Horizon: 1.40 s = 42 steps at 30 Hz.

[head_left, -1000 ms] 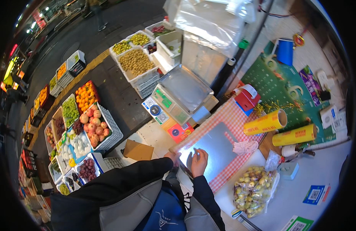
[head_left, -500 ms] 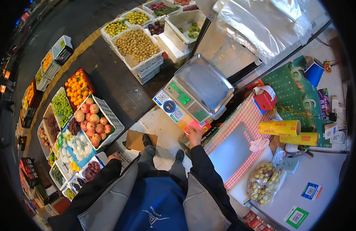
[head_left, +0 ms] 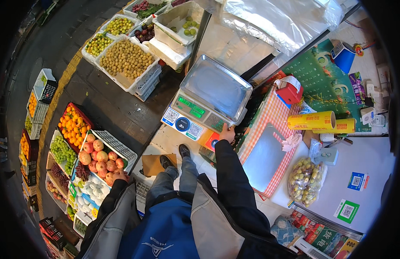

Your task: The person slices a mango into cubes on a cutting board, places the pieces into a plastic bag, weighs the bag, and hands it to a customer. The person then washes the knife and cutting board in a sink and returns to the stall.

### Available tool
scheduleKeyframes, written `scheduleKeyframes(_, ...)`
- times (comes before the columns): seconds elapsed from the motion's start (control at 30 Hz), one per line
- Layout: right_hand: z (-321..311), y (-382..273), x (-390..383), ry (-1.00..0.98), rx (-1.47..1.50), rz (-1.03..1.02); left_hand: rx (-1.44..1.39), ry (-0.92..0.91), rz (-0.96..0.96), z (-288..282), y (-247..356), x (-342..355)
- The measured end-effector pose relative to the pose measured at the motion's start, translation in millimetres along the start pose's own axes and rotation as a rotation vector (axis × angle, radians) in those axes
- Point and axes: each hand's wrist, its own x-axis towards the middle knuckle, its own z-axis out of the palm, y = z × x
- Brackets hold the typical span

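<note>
The weighing scale (head_left: 187, 110) has a bare metal pan (head_left: 216, 88) and a lit green display. My right hand (head_left: 227, 134) is at the keypad's (head_left: 216, 122) near right corner, a finger reaching onto the keys; nothing shows in its grip. Just left of that hand, a red-and-orange card (head_left: 211, 140) is attached along the scale's front, beside blue-and-white code labels (head_left: 182, 124). My left hand (head_left: 121, 174) hangs loosely by the near edge of the pomegranates (head_left: 102, 160), fingers apart as far as they show. Whether it touches the fruit or the crate, I cannot tell.
Crates of oranges (head_left: 74, 125), green grapes (head_left: 63, 151) and longans (head_left: 125, 60) stand at left and beyond. At right are a checked cloth (head_left: 269, 181), yellow film rolls (head_left: 312, 121) and a bag of fruit (head_left: 304, 181) on the counter. Flattened cardboard (head_left: 153, 165) lies by my feet.
My right hand has moved from the red card up to the keypad corner. My left hand has come closer to the pomegranates. The whole view has turned and shifted.
</note>
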Motion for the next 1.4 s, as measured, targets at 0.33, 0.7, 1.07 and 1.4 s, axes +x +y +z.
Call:
scheduleKeyframes(0.33,22,25,-15,0.081,0.441,0.251,-0.056,0.172,-0.162,-10,-18,-15)
scheduleKeyframes(0.7,15,-144,-169,-1.238,0.474,0.39,0.048,0.277,0.191,2,60,-61)
scheduleKeyframes(1.07,109,-333,-315,-1.661,0.141,-0.198,0.032,0.623,0.09,-116,1,-42)
scheduleKeyframes(1.4,205,-351,-333,-1.652,-0.066,0.026,-0.044,0.817,-0.259,-134,-57,-14)
